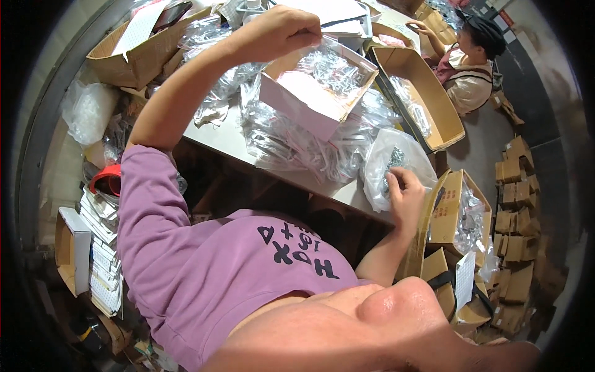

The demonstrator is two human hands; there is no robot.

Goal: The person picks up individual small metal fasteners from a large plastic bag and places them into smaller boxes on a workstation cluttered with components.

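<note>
Right hand (406, 190) at filmy plastic bag (377, 165)

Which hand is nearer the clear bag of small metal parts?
Right. The right hand is at the bag, close to the metal parts; the left hand is farther off, by the white box.

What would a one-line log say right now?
left hand: by white box | right hand: at clear bag, metal pieces inside | co-worker: beside long cardboard box
</note>
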